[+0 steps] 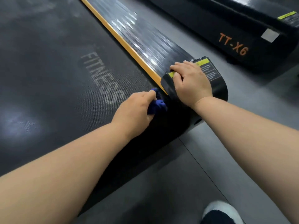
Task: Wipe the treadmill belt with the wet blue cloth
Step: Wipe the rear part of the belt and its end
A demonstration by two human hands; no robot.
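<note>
Stretching away to the upper left, the treadmill belt (48, 70) fills the left side of the view. Its long axis runs from the near end up past the FITNESS lettering (100, 78), and pale dusty smears show further up. At the belt's near right corner the left hand (137, 109) has its grip closed round a bunched blue cloth (157, 105). The cloth pokes out past the fingers and sits on the belt just beside the orange strip (123, 41). Nearly all the belt lies up and to the left of that grip, so I'd judge the stroke has to run that way, along its length. Right of the strip, the right hand (192, 80) rests with fingers laid out on the side rail's end cap (218, 88), holding nothing and apparently bracing. A second treadmill (234, 29) stands further right across the floor.
</note>
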